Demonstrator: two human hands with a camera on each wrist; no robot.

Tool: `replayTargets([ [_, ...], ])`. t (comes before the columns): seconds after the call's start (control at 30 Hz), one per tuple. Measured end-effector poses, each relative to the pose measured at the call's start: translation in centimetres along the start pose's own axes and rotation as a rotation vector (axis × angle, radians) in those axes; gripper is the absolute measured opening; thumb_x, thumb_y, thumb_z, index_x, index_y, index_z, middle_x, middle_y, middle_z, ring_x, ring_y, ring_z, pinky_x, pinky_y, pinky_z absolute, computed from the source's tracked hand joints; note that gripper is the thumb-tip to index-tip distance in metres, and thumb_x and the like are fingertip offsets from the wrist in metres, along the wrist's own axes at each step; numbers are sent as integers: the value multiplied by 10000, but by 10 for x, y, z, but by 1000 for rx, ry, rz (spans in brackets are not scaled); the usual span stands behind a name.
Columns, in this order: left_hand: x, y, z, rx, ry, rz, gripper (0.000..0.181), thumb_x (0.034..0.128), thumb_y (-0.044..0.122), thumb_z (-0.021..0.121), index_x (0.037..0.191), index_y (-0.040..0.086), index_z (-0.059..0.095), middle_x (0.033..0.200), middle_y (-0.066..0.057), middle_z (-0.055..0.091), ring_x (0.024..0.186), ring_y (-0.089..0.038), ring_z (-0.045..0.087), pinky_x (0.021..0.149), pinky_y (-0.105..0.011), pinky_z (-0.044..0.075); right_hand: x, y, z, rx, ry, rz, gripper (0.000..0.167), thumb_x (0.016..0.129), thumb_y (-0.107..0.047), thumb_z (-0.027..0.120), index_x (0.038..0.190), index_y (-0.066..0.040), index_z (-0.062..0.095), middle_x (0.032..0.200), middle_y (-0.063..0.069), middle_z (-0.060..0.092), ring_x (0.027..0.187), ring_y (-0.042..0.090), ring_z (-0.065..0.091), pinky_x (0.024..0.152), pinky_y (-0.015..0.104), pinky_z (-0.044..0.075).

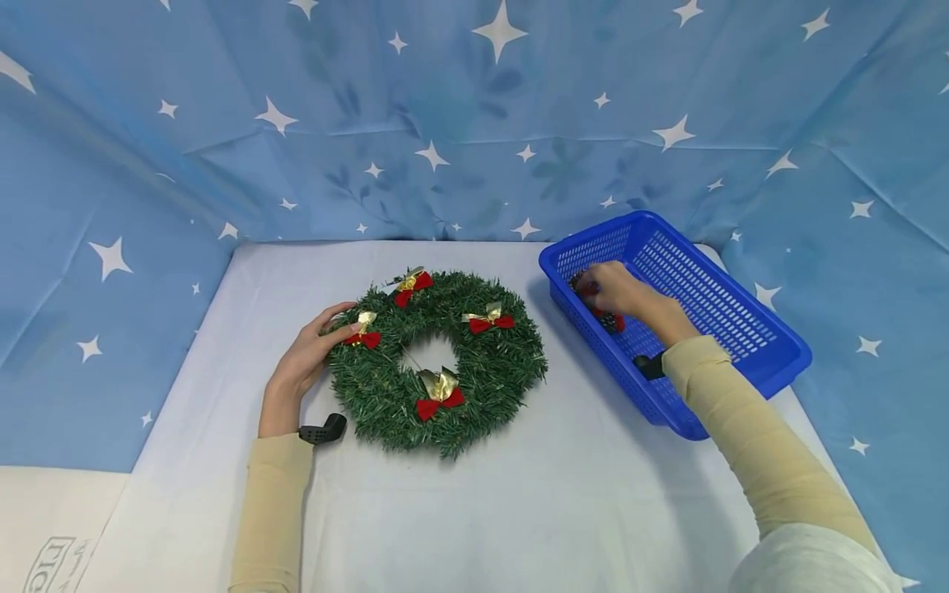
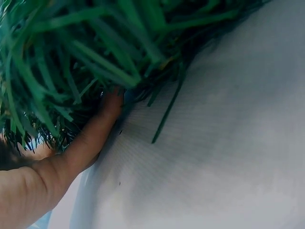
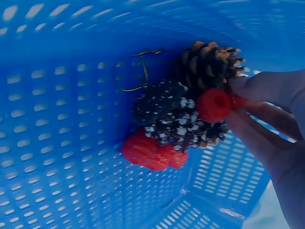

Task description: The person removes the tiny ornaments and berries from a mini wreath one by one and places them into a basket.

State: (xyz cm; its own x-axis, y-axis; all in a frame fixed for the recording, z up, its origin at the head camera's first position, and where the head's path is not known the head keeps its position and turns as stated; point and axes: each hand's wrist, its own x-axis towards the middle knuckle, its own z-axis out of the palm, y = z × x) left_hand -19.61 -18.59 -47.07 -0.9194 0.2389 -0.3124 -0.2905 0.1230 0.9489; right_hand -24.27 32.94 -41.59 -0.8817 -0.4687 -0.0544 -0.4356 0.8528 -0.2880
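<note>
A green artificial Christmas wreath (image 1: 497, 362), trimmed with several red and gold bows (image 1: 439, 401), lies on the white table. My left hand (image 1: 304, 354) holds its left edge, one finger lying on top near a bow. In the left wrist view a digit (image 2: 90, 138) reaches under the green needles, its tip hidden. Inside a blue basket (image 1: 730, 305), my right hand (image 3: 274, 114) pinches a red berry-like ornament (image 3: 214, 105). Beside it lie a brown pine cone (image 3: 205, 67), dark cones with white specks (image 3: 178, 121) and red berry-like pieces (image 3: 152, 152).
The perforated basket stands tilted across the table's right side. A gold twist wire (image 3: 144, 69) lies in it near the cones. Blue star-patterned cloth (image 1: 445, 123) hangs behind and at both sides of the white-covered table (image 1: 519, 511).
</note>
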Motion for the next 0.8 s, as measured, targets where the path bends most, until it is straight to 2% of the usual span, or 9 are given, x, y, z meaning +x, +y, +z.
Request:
replayTargets([
  [0.13, -1, 3, 3, -1, -12, 4, 715, 1015, 289, 679, 1626, 165, 328, 1718, -191, -49, 1581, -423, -75, 1223, -722, 43, 1, 3, 3, 17, 4, -1, 223, 865, 59, 695, 1075, 70, 768, 1068, 253, 740, 999, 416, 697, 842, 529, 581],
  [0.3, 0, 3, 4, -2, -6, 7, 708, 1016, 273, 679, 1624, 164, 332, 1717, -193, -28, 1580, -432, -54, 1219, -728, 52, 0, 2, 2, 11, 1, -8, 235, 862, 74, 680, 1078, 53, 770, 1046, 242, 751, 910, 365, 700, 751, 470, 577],
  [0.47, 7, -3, 1, 16, -6, 15, 699, 1019, 282, 673, 1623, 177, 336, 1718, -186, -7, 1580, -444, -31, 1200, -756, 67, -4, -1, -4, 9, 3, 27, 228, 882, 53, 683, 1092, 42, 771, 1045, 241, 753, 834, 326, 687, 688, 437, 571],
  [0.63, 15, -10, -3, 46, -6, 14, 702, 1018, 310, 674, 1624, 200, 337, 1718, -182, 8, 1582, -440, -11, 1188, -771, 95, -12, -10, -17, 43, 11, 85, 218, 928, -5, 689, 1128, 28, 767, 1090, 236, 750, 852, 313, 707, 737, 468, 589],
  [0.8, 14, -6, -5, 109, -19, 25, 692, 1021, 332, 668, 1620, 208, 345, 1711, -196, 44, 1581, -436, 32, 1200, -746, 136, -16, -24, -28, 121, 44, 115, 230, 991, -83, 653, 1173, 21, 748, 1125, 222, 748, 901, 312, 713, 812, 498, 583],
])
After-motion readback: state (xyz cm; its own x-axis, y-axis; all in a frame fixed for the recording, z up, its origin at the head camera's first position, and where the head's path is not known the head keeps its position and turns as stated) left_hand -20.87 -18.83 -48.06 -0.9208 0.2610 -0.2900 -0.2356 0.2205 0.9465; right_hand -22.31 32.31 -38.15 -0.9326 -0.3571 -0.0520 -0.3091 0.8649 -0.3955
